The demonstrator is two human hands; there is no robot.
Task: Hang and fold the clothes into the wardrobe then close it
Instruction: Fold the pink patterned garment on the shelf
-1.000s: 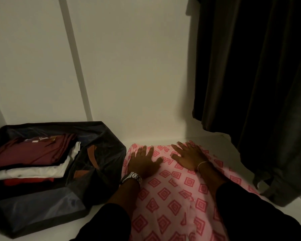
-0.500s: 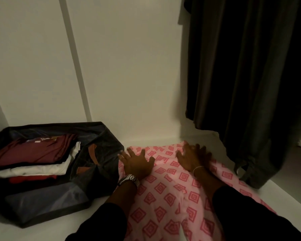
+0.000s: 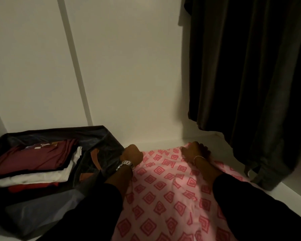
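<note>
A pink garment with red square patterns (image 3: 165, 193) lies spread on the white wardrobe floor (image 3: 163, 141). My left hand (image 3: 131, 154), with a watch on the wrist, has its fingers curled at the garment's far left corner. Wearing a thin bracelet, my right hand (image 3: 196, 151) curls its fingers over the far edge a little to the right. Both fingertips are hidden under the cloth edge. Dark sleeves cover both forearms.
A dark fabric storage box (image 3: 47, 171) stands at the left with folded maroon (image 3: 35, 158), white and red clothes stacked inside. Dark garments (image 3: 250, 75) hang at the right, their hems near the floor. The white back wall (image 3: 120, 66) is close behind.
Both hands lay flat on the pink garment before. They have slid to its far edge and curled their fingers around it. The view has shifted slightly.
</note>
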